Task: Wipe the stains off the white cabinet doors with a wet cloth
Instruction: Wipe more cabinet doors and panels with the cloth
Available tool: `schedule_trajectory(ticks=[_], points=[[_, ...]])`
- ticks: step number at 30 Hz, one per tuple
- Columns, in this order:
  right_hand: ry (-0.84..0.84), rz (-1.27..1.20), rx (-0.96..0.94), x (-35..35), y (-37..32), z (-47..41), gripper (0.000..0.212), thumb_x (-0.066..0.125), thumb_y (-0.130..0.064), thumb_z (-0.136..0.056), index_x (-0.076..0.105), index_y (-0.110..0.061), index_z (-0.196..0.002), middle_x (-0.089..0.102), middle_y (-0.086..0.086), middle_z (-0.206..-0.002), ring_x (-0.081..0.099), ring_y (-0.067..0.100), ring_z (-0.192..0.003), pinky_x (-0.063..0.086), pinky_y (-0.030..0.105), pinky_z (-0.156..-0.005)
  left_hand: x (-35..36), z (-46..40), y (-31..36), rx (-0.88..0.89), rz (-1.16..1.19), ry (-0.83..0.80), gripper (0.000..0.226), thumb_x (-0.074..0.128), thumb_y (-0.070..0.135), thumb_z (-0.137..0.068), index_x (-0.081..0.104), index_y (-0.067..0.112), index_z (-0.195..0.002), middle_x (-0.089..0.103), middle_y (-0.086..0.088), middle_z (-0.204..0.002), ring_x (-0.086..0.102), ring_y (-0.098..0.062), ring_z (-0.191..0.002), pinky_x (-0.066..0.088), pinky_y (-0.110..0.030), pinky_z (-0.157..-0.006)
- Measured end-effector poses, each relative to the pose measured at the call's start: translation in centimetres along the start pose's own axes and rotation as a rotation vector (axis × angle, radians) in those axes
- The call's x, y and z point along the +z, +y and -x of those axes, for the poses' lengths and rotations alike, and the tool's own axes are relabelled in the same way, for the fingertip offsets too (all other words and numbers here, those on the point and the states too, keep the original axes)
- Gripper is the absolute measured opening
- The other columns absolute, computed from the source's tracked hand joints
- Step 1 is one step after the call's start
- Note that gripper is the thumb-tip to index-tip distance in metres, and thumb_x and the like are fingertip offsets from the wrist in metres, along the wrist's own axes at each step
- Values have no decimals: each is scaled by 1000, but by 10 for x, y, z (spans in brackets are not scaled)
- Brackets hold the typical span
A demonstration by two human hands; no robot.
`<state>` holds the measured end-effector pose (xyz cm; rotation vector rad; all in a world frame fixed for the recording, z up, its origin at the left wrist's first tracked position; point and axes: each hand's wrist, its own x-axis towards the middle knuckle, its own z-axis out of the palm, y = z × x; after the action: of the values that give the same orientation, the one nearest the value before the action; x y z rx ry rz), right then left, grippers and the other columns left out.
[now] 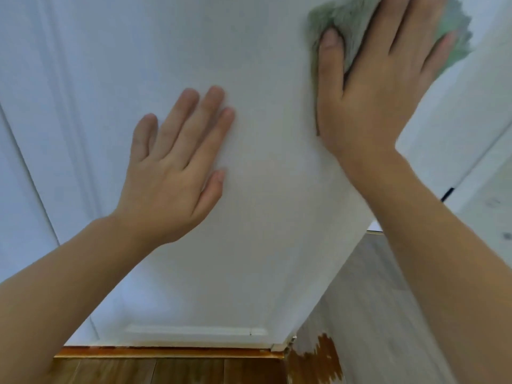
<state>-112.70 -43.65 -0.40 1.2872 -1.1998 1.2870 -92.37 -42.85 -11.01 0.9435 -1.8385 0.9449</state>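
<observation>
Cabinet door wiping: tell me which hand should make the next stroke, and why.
Right. The right hand already presses the green cloth flat against the white cabinet door, high up. The left hand lies bare and flat on the door, likely better kept bracing it.

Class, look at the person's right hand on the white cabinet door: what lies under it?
A green cloth lies under the right hand, pressed flat against the white cabinet door. Its frayed edges show around the fingers. The door surface beneath the cloth, and any stain there, is covered.
</observation>
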Motion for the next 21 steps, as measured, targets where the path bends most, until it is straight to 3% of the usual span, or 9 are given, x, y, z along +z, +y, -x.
schedule_trajectory(ticks=[2,4,6,9,12,14,16,18,21], points=[[81,1,84,4,-11,18,65,38,-43,-93,40,3,-138,37,25,-144,33,37,-136,18,48,-110,7,3,5,-26,-14,-8,57,31,31,-96,19,8,-147,19,-14,-152,8,-29,-142,5,-45,-111],[-5,-28,52,-1,-10,60,67,38,-42,-92,36,5,-140,33,29,-145,31,36,-137,24,52,-109,13,13,9,-21,-11,-36,58,31,31,-96,17,7,-147,17,-15,-152,8,-33,-141,-4,-43,-113],[-167,-17,-51,-10,1,113,70,37,-43,-92,25,1,-145,21,29,-150,22,35,-141,21,53,-112,15,22,13,-18,-14,-61,58,30,31,-97,16,7,-147,17,-16,-152,8,-35,-140,-6,-42,-113],[-479,64,-390,-28,29,206,74,30,-48,-95,-6,-15,-151,-16,10,-156,-7,26,-145,-2,45,-117,13,42,23,-12,-4,-137,59,31,31,-95,18,6,-147,17,-15,-153,8,-34,-141,-1,-48,-112],[-623,92,-751,-40,56,248,71,32,-43,-94,-3,-19,-151,-16,3,-158,-8,20,-146,-3,43,-116,9,66,28,74,5,-241,60,32,31,-93,20,7,-147,15,-12,-154,10,-31,-142,8,-53,-110],[-587,84,-816,-36,61,226,64,30,-42,-97,4,-21,-152,-10,1,-159,-3,17,-146,1,43,-115,9,76,23,100,6,-263,61,33,30,-93,20,7,-147,15,-10,-154,12,-29,-142,14,-56,-108],[-471,37,-683,-29,46,184,62,31,-45,-97,12,-20,-151,5,6,-159,4,21,-146,6,44,-114,10,85,18,64,3,-260,60,33,30,-93,19,8,-148,13,-9,-154,10,-27,-143,12,-56,-109],[-295,-3,-424,-19,22,144,62,34,-44,-96,25,-12,-148,27,19,-151,17,32,-141,13,49,-111,12,92,17,24,12,-255,62,34,29,-93,16,8,-148,9,-7,-154,2,-25,-143,8,-56,-110],[-160,-36,-109,-6,-11,146,62,36,-38,-94,35,4,-140,36,31,-142,27,42,-134,15,52,-111,23,112,21,13,38,-278,62,33,30,-94,11,8,-148,4,-5,-154,-7,-23,-142,4,-54,-111]])
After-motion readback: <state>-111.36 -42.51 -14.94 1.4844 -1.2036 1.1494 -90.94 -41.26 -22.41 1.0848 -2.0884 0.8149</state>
